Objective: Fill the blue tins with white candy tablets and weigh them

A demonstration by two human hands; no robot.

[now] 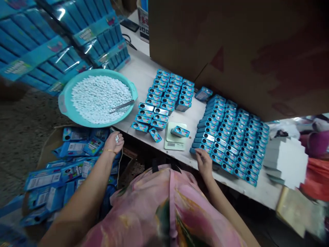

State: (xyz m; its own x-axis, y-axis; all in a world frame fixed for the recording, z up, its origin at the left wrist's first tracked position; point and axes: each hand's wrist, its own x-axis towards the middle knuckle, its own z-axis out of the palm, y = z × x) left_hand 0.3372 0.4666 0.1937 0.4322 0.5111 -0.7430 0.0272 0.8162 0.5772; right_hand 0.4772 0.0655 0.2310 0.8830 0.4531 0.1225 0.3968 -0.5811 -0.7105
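My left hand [115,141] is curled palm up with a few small white candies [117,139] in it, above a carton of blue packs [74,171]. My right hand [204,160] is at the front left corner of a block of blue candy boxes [232,137], its fingers bent round the small blue box [194,150] at that corner. Between the hands, one blue box [180,131] rests on a small pale scale [175,145]. Left of the scale stand rows of similar boxes [159,117] with dark round holes on top.
A turquoise basin [64,103] of white candies [100,96] with a metal scoop [122,106] sits at the table's left. Wrapped blue stacks [84,34] rise behind it. A large brown carton [231,51] borders the back. White card pieces [285,159] lie right.
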